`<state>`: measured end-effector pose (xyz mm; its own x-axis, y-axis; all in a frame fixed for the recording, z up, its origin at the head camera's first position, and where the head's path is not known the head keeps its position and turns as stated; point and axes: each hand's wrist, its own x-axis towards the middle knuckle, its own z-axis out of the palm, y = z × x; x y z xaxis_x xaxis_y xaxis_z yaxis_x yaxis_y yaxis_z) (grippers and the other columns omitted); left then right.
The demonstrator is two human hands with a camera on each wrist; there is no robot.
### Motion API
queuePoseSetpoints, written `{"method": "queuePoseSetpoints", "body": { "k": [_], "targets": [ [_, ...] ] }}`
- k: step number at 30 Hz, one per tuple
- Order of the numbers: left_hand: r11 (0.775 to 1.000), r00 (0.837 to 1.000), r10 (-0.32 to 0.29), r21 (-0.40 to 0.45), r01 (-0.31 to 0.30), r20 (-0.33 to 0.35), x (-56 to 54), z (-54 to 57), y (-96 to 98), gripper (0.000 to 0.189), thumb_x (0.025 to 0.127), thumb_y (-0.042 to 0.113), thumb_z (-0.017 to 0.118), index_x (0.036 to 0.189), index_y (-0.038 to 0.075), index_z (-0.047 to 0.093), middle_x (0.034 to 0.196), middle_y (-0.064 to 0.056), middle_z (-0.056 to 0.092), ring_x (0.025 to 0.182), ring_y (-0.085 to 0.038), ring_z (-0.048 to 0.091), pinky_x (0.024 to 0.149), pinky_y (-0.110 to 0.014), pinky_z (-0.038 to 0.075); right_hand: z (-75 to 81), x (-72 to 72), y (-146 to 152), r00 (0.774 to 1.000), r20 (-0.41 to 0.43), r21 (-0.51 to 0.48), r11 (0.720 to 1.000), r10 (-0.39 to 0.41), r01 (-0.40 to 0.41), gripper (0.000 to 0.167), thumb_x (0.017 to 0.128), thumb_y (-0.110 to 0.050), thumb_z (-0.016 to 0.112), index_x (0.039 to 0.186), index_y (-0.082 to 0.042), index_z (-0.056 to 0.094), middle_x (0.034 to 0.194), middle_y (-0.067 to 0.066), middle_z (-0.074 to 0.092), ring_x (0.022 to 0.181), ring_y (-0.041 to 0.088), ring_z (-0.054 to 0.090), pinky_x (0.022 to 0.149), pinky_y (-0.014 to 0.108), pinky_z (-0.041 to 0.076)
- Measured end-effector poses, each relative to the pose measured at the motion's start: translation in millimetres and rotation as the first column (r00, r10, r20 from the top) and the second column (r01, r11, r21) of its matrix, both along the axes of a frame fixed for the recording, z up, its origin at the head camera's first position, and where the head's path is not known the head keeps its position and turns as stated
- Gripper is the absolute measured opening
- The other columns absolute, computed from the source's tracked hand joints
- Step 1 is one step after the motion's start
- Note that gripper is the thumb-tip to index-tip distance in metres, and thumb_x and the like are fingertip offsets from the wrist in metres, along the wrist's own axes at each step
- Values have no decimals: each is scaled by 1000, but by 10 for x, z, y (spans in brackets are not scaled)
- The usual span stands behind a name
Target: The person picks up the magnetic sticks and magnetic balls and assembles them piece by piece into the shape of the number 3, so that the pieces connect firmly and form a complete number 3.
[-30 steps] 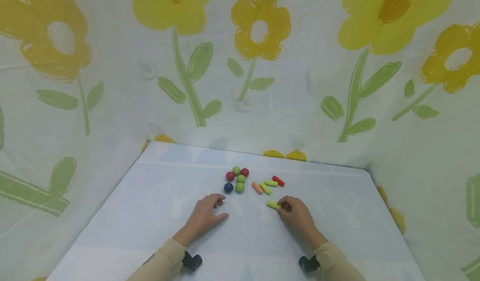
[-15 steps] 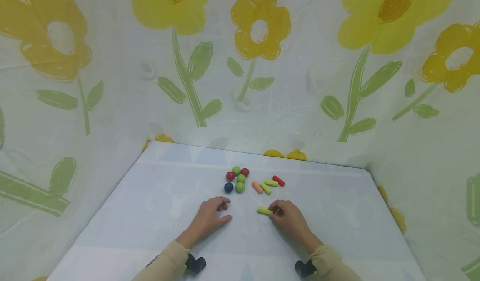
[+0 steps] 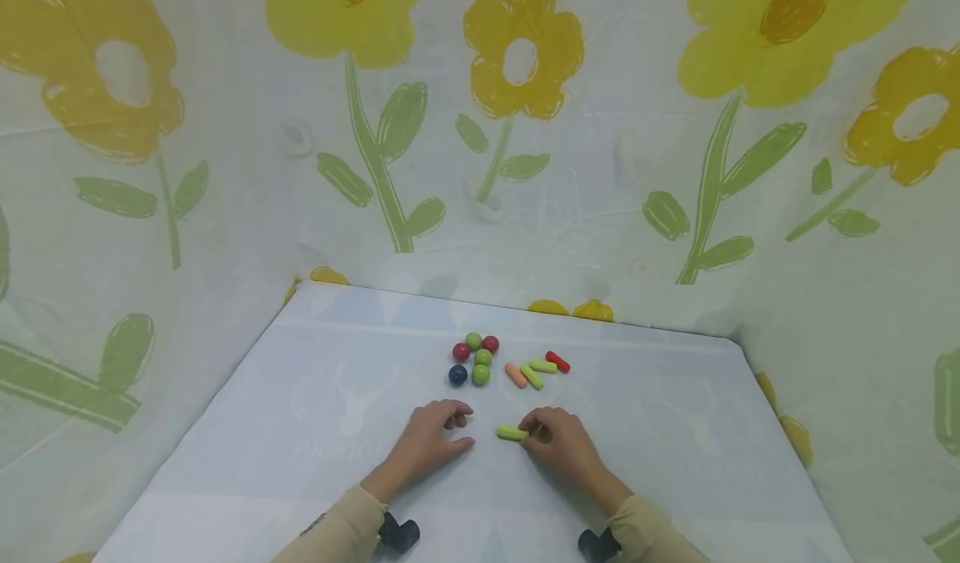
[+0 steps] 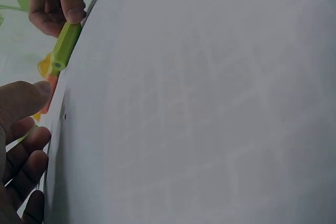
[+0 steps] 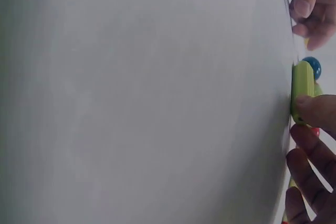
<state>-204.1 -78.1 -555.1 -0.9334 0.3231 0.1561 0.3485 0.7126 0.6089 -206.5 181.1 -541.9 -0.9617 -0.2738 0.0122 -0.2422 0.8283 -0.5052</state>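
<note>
Between thumb and fingers, my right hand pinches one end of a yellow-green ribbed tube bead, low over the table. A small hole shows in the bead's end in the left wrist view. My left hand holds nothing; its fingers are loosely bent and its thumb is apart from them, facing the bead across a short gap. In the right wrist view the right thumb lies on the bead's side.
Beyond the hands sits a cluster of round beads: a dark blue ball, red balls and green balls. To their right lie an orange tube bead, two yellow-green ones and a red one. A flowered curtain surrounds the table.
My right hand has carried the yellow-green tube bead left and nearer to me. My left hand has shifted a little right, so the two hands are closer together.
</note>
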Motion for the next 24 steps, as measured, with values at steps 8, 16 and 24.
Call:
{"method": "queuePoseSetpoints", "body": {
  "k": [8,16,24],
  "targets": [
    [1000,1000,-28,8,28,-4,19,-18,41,37,82,36,77,115,24,66,95,14,64,88,-2,56,82,-29,48,-16,27,-102,998,-13,-20,998,56,-56,17,84,-25,76,99,-27,70,90,-17,67,84,3,53,76,27,46],
    [999,999,-40,7,40,-10,28,-67,79,36,81,36,78,114,26,66,93,17,63,87,0,54,82,-29,46,-35,56,-201,994,-41,-11,995,103,-104,17,84,-26,76,100,-27,70,91,-16,67,84,1,54,78,28,46],
    [998,998,-61,17,61,-22,69,-45,101,35,81,35,77,112,25,66,92,16,63,86,0,54,83,-31,43,-50,73,-256,990,-51,15,991,131,-130,18,83,-26,76,100,-26,70,91,-16,68,82,0,53,77,27,45]
  ]
}}
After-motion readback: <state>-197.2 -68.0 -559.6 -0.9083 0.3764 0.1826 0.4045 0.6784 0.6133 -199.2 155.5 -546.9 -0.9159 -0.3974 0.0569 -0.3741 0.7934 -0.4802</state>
